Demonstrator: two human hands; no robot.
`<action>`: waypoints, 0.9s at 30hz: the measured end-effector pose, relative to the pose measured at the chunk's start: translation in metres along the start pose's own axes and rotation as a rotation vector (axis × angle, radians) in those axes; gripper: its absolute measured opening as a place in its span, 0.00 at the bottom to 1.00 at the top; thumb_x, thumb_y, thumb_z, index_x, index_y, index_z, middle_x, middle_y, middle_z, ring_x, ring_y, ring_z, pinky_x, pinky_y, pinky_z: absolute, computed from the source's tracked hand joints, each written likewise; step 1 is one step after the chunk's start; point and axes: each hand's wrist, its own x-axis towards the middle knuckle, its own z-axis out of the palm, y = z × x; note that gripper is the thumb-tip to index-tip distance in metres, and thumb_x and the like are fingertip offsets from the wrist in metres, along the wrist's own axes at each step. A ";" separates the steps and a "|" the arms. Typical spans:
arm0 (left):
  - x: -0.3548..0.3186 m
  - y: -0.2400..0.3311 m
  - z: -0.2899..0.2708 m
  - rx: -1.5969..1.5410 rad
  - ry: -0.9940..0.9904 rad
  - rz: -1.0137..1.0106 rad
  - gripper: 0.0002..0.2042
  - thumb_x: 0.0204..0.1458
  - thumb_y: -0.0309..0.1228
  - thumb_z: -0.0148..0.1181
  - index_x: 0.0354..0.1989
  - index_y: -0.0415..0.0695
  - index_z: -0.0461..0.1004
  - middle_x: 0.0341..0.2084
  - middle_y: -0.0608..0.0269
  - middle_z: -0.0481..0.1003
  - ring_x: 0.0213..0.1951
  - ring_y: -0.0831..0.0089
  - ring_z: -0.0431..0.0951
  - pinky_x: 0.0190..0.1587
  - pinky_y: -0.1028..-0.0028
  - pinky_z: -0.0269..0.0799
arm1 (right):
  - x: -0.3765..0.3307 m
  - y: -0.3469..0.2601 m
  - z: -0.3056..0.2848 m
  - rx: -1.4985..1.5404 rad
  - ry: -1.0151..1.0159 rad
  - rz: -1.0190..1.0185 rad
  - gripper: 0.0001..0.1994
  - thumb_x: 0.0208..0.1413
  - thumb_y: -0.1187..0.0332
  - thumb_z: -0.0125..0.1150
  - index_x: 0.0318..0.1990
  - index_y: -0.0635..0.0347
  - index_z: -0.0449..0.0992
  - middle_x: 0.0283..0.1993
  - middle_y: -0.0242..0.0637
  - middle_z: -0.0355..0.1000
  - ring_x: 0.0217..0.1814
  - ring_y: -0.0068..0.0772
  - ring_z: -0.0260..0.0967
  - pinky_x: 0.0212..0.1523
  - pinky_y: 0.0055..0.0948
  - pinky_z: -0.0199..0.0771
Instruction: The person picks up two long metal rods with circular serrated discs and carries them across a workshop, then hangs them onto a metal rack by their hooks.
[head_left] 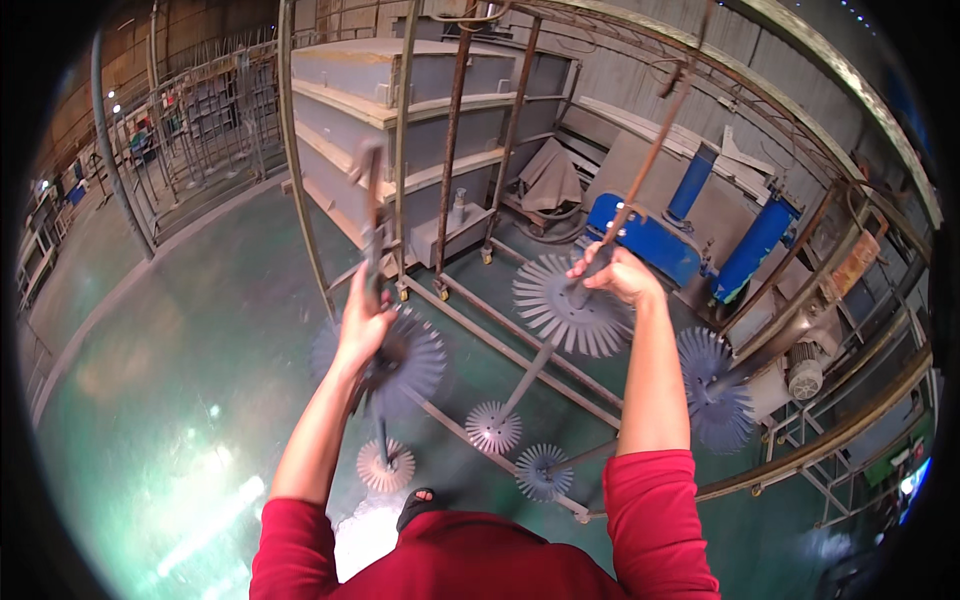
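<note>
My left hand (362, 322) is closed round the upper shaft of a grey bladed-disc assembly; a hook-like top end (372, 165), blurred, sticks up above it. Below that hand are the assembly's large slotted disc (418, 358) and a smaller disc (385, 466) near the floor. My right hand (624, 276) grips the dark upper end of a second bladed-disc assembly (548, 305), right under a rusty hanging rod (655, 150). Its shaft slants down to a small slotted disc (493, 428). To the right, a third bladed-disc assembly (712, 400) is partly behind my forearm.
A wheeled metal rack (520, 352) with upright posts surrounds the hanging parts. Behind it stands a large grey ribbed box (440, 130). Blue cylinders (745, 250), a blue panel (645, 240) and a motor (804, 370) are at right. Green floor (180, 400) lies left.
</note>
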 end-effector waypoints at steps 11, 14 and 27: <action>0.150 0.081 0.035 -0.190 -0.495 0.087 0.28 0.50 0.37 0.59 0.58 0.42 0.57 0.14 0.71 0.61 0.15 0.82 0.60 0.18 0.79 0.54 | 0.002 -0.004 0.021 -0.503 0.549 0.001 0.20 0.33 0.80 0.64 0.39 0.61 0.70 0.34 0.35 0.71 0.38 0.29 0.68 0.41 0.28 0.66; 0.185 0.092 0.034 -0.300 -0.771 0.132 0.24 0.54 0.43 0.54 0.53 0.40 0.63 0.09 0.72 0.56 0.11 0.83 0.56 0.15 0.79 0.50 | 0.002 -0.014 0.036 -0.655 0.649 0.056 0.21 0.32 0.77 0.66 0.39 0.60 0.70 0.34 0.38 0.71 0.39 0.33 0.68 0.41 0.29 0.66; 0.276 0.098 0.092 -0.550 -1.431 0.079 0.35 0.54 0.60 0.37 0.48 0.34 0.67 0.07 0.74 0.53 0.09 0.85 0.54 0.14 0.81 0.51 | -0.001 -0.034 0.062 -0.855 0.739 0.243 0.21 0.33 0.73 0.69 0.40 0.61 0.72 0.38 0.43 0.73 0.44 0.38 0.70 0.45 0.32 0.67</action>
